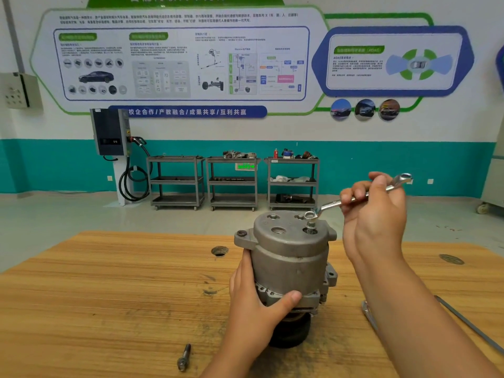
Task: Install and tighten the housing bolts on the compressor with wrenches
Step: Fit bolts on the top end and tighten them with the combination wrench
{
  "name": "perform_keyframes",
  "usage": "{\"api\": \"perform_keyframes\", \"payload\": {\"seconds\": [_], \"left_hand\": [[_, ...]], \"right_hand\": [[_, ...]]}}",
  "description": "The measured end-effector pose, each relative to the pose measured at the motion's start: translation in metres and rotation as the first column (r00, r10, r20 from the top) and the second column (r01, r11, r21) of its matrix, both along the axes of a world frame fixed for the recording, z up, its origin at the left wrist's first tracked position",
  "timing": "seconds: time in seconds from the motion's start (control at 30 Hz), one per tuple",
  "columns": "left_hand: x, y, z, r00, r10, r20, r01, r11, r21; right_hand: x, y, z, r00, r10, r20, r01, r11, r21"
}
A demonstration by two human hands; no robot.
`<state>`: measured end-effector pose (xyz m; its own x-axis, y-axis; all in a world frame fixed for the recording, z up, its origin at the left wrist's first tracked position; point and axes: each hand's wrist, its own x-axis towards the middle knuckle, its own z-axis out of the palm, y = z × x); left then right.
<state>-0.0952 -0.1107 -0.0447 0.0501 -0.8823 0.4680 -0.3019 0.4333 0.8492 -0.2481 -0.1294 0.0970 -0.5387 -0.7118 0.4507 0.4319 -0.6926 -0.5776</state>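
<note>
The grey metal compressor (289, 257) stands upright on the wooden table (109, 296), pulley end down. My left hand (253, 301) grips its lower body, thumb across the front. My right hand (373, 214) holds a silver ring wrench (330, 205) by the shank. The wrench's ring end sits on a bolt (310, 224) that stands up out of a hole in the top cover. A loose bolt (184, 357) lies on the table near the front edge, left of my left forearm.
Another wrench (368, 313) and a long thin metal bar (469, 323) lie on the table to the right of my right forearm. The tabletop has two round holes (219, 251). Three tool carts (231, 181) and a charging unit stand by the far wall.
</note>
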Motion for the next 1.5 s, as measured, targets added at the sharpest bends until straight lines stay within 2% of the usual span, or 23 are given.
{"api": "perform_keyframes", "payload": {"seconds": [0.17, 0.43, 0.6, 0.7, 0.83, 0.97, 1.03, 1.1, 1.23, 1.3, 1.4, 1.5], "left_hand": [[-0.001, 0.001, 0.001, 1.0, 0.001, -0.009, -0.001, 1.0, -0.006], [-0.001, 0.0, 0.001, 1.0, 0.006, -0.008, -0.006, 1.0, -0.012], [0.0, 0.0, 0.0, 1.0, 0.002, -0.004, -0.002, 1.0, -0.02], [0.001, 0.0, -0.001, 1.0, 0.006, 0.0, -0.006, 1.0, -0.02], [0.0, 0.0, -0.001, 1.0, 0.024, 0.011, -0.024, 0.999, -0.034], [0.0, -0.002, 0.001, 0.999, 0.031, 0.033, -0.029, 0.998, -0.052], [0.0, -0.003, -0.001, 0.998, 0.035, 0.046, -0.033, 0.998, -0.048], [-0.001, -0.003, 0.001, 0.998, 0.047, 0.051, -0.046, 0.999, -0.02], [-0.009, -0.004, 0.009, 0.996, 0.079, 0.03, -0.078, 0.997, -0.017], [-0.008, -0.007, 0.009, 0.996, 0.088, 0.023, -0.089, 0.996, 0.024], [-0.009, -0.01, 0.003, 0.997, 0.075, -0.015, -0.073, 0.992, 0.104], [-0.007, -0.013, 0.001, 0.995, 0.095, 0.043, -0.101, 0.981, 0.164]], "right_hand": [[-0.01, -0.022, -0.012, 0.994, 0.093, 0.065, -0.102, 0.981, 0.163], [-0.012, -0.03, -0.026, 0.979, 0.178, 0.102, -0.196, 0.958, 0.21], [-0.01, -0.011, -0.032, 0.965, 0.147, 0.218, -0.168, 0.982, 0.082], [-0.008, 0.003, -0.037, 0.966, 0.123, 0.228, -0.131, 0.991, 0.018], [0.007, 0.023, -0.045, 0.992, -0.028, 0.122, 0.04, 0.995, -0.096], [0.032, 0.041, -0.056, 0.956, -0.277, -0.098, 0.237, 0.925, -0.298], [0.042, 0.043, -0.063, 0.86, -0.427, -0.278, 0.297, 0.864, -0.407], [0.051, 0.042, -0.07, 0.687, -0.553, -0.47, 0.315, 0.811, -0.493], [0.07, 0.034, -0.067, 0.349, -0.69, -0.633, 0.362, 0.723, -0.588], [0.08, 0.031, -0.059, 0.236, -0.703, -0.671, 0.398, 0.7, -0.593], [0.092, 0.029, -0.047, 0.146, -0.617, -0.773, 0.435, 0.742, -0.51], [0.101, 0.022, -0.038, 0.021, -0.525, -0.851, 0.48, 0.752, -0.452]]}}
